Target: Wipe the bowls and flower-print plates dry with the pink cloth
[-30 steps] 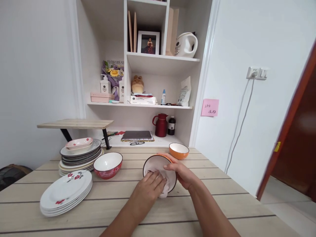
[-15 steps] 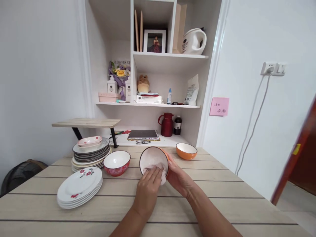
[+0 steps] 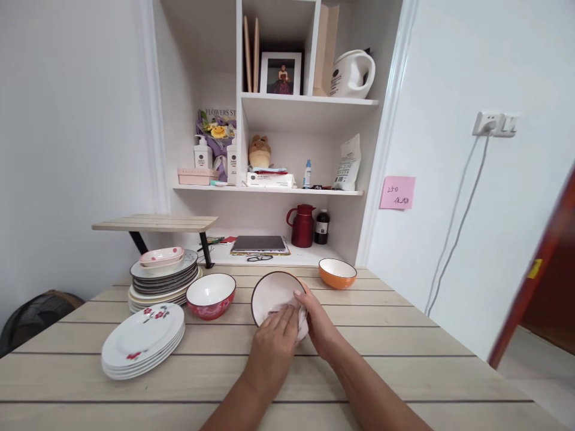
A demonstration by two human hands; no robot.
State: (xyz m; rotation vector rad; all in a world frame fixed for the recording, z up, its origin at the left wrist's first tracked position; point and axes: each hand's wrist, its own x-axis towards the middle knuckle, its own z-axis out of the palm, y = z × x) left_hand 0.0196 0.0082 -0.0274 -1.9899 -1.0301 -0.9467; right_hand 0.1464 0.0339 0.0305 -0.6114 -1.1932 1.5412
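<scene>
A bowl (image 3: 275,290) with a white inside and a dark rim is tilted toward me above the table. My right hand (image 3: 320,317) grips its right side, thumb over the rim and the other fingers hidden behind. A pale cloth (image 3: 302,325) is bunched under my left hand (image 3: 275,344), whose closed fingers press it against the inside of the bowl. To the left stands a red patterned bowl (image 3: 211,297), white inside. Beyond my right hand sits an orange bowl (image 3: 337,274), upright.
A stack of flowered white plates (image 3: 144,341) lies at the left, with a taller stack of dark-rimmed plates (image 3: 165,281) behind it. A small raised stand (image 3: 155,223), a laptop (image 3: 259,243) and a red jug (image 3: 302,227) are at the back.
The bowl has tipped slightly and sits a little lower. My right hand has shifted its grip, the thumb now over the rim. My left hand stays inside with the cloth.
</scene>
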